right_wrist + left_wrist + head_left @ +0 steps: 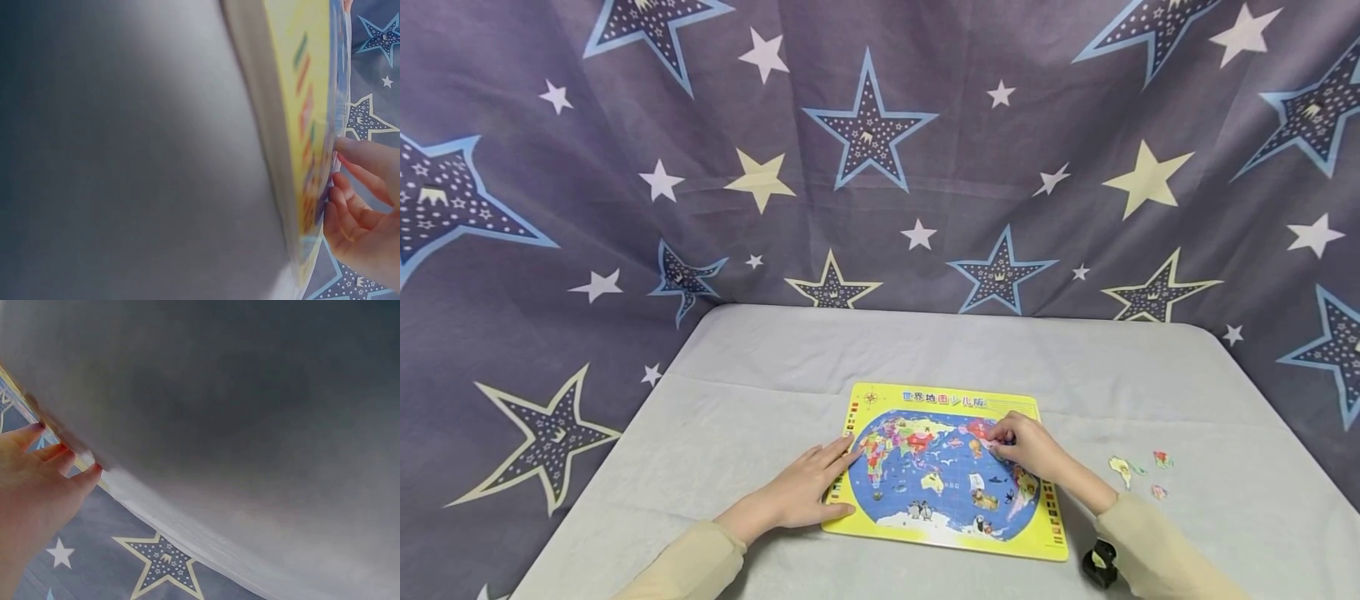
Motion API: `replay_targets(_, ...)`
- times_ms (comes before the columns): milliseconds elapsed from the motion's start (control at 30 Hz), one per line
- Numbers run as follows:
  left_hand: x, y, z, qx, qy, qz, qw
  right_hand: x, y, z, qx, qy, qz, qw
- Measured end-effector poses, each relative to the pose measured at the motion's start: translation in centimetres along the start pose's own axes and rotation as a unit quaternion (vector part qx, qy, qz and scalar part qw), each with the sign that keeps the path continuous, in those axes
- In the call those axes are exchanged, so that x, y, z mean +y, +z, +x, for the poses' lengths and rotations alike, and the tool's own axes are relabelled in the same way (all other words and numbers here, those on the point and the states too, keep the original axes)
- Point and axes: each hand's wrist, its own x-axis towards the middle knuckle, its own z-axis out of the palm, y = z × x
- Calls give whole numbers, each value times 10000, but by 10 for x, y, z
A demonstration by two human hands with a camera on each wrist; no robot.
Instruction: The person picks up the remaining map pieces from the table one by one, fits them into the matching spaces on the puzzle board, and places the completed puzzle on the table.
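Note:
A yellow-bordered world map puzzle board (955,540) lies on the table, its blue oval map covered with coloured land shapes and small pictures. My left hand (797,492) rests at the board's left edge, fingers spread over the border and thumb near the lower left corner. In the left wrist view the fingertips of that hand (50,469) lie along the board's edge. Over the map's upper right, my right hand (1026,446) pinches a pink puzzle piece (979,428), partly hidden by the fingers. Its thumb and curled fingers (359,215) meet at the board's surface in the right wrist view.
To the right of the board lie several loose puzzle pieces: a pale yellow one (1121,471), a red and green one (1162,459) and a pinkish one (1159,492). A black object (1100,564) sits beside the right sleeve. A star-patterned curtain (895,225) hangs behind the grey-covered table (760,417).

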Motion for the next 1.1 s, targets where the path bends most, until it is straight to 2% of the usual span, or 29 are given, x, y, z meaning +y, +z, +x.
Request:
replay_targets(367, 0, 1, 0, 36, -9, -1, 10000, 3, -8, -1, -562, 72, 410, 9976)
replay_targets(533, 0, 1, 1, 65, -7, 15, 10000, 5, -11, -2, -699, 91, 539, 9961)
replay_targets(1100, -1, 3, 1, 43, 1, -12, 10000, 8, -7, 1, -486, 78, 571, 9972)
